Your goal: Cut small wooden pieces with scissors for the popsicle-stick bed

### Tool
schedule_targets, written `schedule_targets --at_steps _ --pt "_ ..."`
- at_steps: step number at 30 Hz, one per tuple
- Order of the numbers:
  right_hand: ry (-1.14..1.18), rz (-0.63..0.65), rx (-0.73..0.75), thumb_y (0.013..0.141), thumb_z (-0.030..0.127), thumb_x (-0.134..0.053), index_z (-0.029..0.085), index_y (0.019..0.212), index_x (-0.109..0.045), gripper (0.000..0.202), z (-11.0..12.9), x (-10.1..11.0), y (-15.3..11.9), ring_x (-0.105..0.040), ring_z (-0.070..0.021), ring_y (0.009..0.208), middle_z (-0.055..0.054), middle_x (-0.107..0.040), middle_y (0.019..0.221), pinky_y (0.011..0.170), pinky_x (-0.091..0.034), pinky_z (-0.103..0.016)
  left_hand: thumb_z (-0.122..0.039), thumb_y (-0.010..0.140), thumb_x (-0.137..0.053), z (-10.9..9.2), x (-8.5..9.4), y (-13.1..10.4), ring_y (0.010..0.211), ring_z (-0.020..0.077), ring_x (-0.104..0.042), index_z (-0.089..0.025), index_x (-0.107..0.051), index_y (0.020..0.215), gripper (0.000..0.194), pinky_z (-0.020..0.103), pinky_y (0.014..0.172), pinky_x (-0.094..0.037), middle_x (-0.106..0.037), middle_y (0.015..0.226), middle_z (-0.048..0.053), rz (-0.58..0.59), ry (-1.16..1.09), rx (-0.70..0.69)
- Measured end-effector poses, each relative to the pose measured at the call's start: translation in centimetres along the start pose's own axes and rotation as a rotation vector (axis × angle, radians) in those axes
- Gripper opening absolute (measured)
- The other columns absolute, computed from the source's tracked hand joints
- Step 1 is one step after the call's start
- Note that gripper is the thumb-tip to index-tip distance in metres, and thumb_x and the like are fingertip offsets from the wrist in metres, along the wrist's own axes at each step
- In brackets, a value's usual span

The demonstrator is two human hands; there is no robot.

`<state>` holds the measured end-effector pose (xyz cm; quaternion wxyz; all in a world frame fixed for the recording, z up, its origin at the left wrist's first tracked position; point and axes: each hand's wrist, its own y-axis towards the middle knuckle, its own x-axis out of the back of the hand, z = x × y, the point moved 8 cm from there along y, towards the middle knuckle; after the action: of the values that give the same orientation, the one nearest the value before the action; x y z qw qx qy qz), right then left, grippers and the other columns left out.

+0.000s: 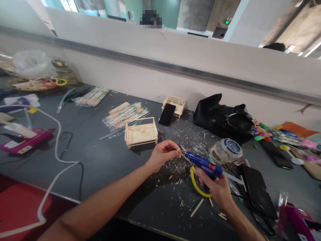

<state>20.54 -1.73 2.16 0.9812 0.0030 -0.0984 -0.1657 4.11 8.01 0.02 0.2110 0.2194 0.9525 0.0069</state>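
My right hand [218, 188] is wrapped round a blue hot glue gun [202, 163], with a clear glue stick [233, 178] sticking out of its back end. The gun's nozzle points left, right at the fingertips of my left hand [162, 155]. Those fingers are pinched on a tiny pale piece, too small to make out. A yellow loop handle [193, 180] lies below the gun, partly hidden by my right hand. Left of my hands stands a small wooden frame model [141, 134], with little pale bits on its deck.
Wood crumbs and short stick pieces [197, 207] litter the grey table. Behind are bagged sticks [127, 115], a phone [167, 114] leaning on a second wooden model [177, 104], and a black bag [222, 117]. A clear jar [225, 150] stands right; a white cable [57, 134] runs left.
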Motion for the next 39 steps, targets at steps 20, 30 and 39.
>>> schedule_targets --at_steps 20,30,39 --pt "-0.033 0.015 -0.044 0.059 0.056 -0.080 0.020 0.064 -0.061 0.041 -0.3 0.1 0.1 -0.049 -0.0130 0.045 0.003 -0.052 0.047 0.042 -0.043 -0.025 -0.032 0.063 -0.085 0.0 0.1 0.1 0.061 0.0130 -0.064 -0.015 -0.066 0.074 0.028 0.028 0.065 -0.053 -0.068 0.066 0.000 0.021 0.014 0.007" --pt "-0.284 -0.091 0.267 0.077 0.054 -0.069 0.021 0.087 -0.071 0.034 3.5 3.9 -0.4 -0.066 -0.0212 0.065 -0.005 -0.073 0.075 0.061 -0.055 -0.031 -0.033 0.062 -0.085 -0.1 0.2 0.1 0.059 0.0134 -0.063 -0.015 -0.067 0.072 0.028 0.029 0.064 -0.054 -0.071 0.068 0.002 0.011 -0.029 0.013" --pt "-1.023 -0.388 0.456 0.085 0.066 -0.045 0.020 0.110 -0.059 0.054 6.7 10.6 3.2 -0.065 -0.0309 0.093 -0.015 -0.068 0.100 0.082 -0.051 -0.043 -0.029 0.060 -0.085 0.1 0.3 0.3 0.057 0.0119 -0.062 -0.016 -0.067 0.071 0.025 0.026 0.062 -0.051 -0.070 0.064 0.000 -0.011 -0.057 0.020"
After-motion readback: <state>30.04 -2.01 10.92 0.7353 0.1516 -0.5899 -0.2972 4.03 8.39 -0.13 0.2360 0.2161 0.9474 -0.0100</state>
